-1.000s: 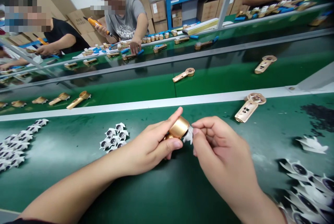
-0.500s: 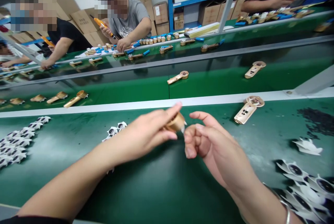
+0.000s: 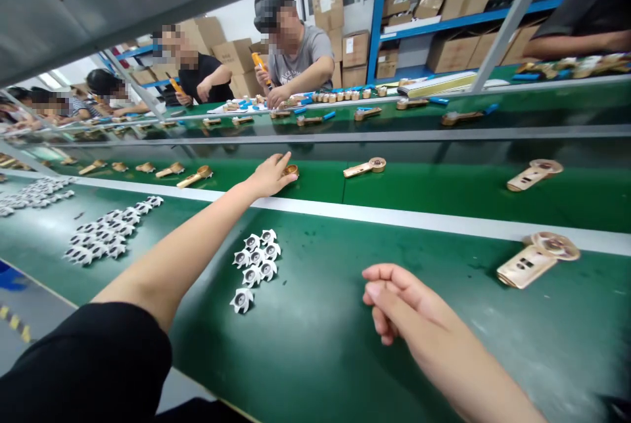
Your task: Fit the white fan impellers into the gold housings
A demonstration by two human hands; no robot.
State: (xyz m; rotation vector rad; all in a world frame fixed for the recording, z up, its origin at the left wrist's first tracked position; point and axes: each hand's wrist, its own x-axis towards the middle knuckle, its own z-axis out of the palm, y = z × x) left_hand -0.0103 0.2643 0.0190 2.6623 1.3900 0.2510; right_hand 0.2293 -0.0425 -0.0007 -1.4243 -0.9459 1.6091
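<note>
Far left: clusters of small white star-shaped parts with dark round centres [image 3: 106, 236] lie on the near green conveyor belt [image 3: 315, 351], close to its left end.

Left hand: the left hand [image 3: 270, 177] reaches out at the end of a fully stretched arm, across a white strip [image 3: 419, 222] dividing the near belt from the far green conveyor belt [image 3: 434, 193]. Its fingers are partly curled.

Main object: a small round gold metal cup [image 3: 290, 171] sits at the left hand's fingertips on the far belt, just beyond the white strip. Its fingers touch it, but whether they grip it cannot be told. It looks round, with no clear long axis. The left hand is much nearer to it than the right.

Beside it: a long gold handle with a cup-shaped head [image 3: 194, 177] lies on the far belt, left of the left hand and well apart from it.

Centre: a smaller group of the white star-shaped parts [image 3: 255, 264] lies on the near belt, below the left forearm.

Right hand: the right hand [image 3: 394, 298] hovers over the near belt, well apart from the left, loosely curled and holding nothing visible.

Far right: a flat gold plate with a round head [image 3: 537, 257] lies near the near belt's far edge.
</note>
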